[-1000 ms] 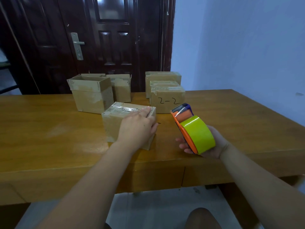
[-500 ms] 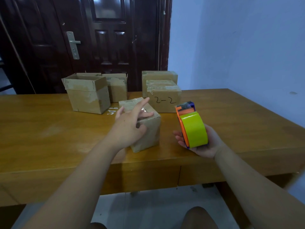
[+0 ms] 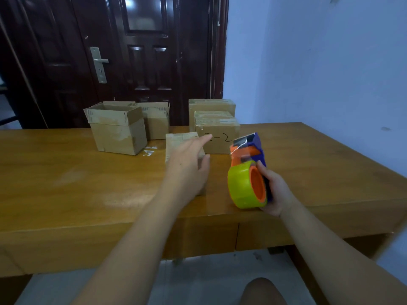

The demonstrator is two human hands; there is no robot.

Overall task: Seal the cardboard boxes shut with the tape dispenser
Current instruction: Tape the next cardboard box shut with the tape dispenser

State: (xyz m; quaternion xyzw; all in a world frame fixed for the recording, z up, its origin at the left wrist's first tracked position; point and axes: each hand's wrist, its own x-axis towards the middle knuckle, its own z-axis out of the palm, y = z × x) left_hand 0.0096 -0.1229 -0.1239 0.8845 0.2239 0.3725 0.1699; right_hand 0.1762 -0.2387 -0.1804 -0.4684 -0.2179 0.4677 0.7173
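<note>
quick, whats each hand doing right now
Left hand: open, fingers straight, resting on the small cardboard box.
Right hand: closed, gripping the tape dispenser.

A wooden table (image 3: 66,194) stood before 1 dark panelled door (image 3: 143,62) and a pale blue wall (image 3: 319,73); the floor (image 3: 198,282) was possibly tiled.

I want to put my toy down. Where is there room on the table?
Bare wood lies on the table left of the left hand, in front of the open box, and right of the tape dispenser toward the blue wall. The back middle is crowded with boxes.
</note>
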